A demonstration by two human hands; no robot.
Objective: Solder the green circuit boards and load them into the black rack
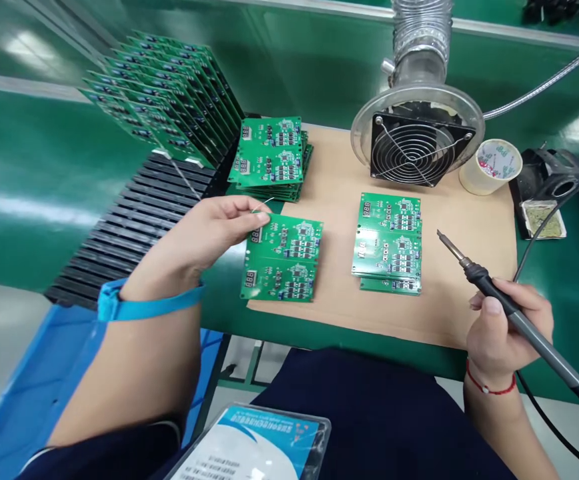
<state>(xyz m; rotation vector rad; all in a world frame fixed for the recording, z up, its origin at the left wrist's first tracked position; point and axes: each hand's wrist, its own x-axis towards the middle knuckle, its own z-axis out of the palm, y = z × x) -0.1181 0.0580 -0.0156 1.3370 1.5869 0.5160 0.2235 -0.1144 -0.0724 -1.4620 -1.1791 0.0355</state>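
My left hand [224, 223], a blue band around its wrist, pinches the upper left corner of a green circuit board [282, 263] with small digit displays. A short thin strand [264, 203], perhaps solder wire, sticks out by the fingertips. In my right hand [509, 327] is a soldering iron [489, 283], its tip pointing up and left, apart from any board. Between the hands lies a small stack of boards [388, 250] on brown cardboard. Behind my left hand is a taller stack of boards [269, 157].
Upright boards [169, 100] stand in a black slotted rack [134, 220] at the left. A fume extractor fan [417, 147] hangs over the cardboard [329, 160]. At the right are a tape roll [489, 167], an iron stand [552, 173] and a sponge [543, 220]. The iron's cable trails right.
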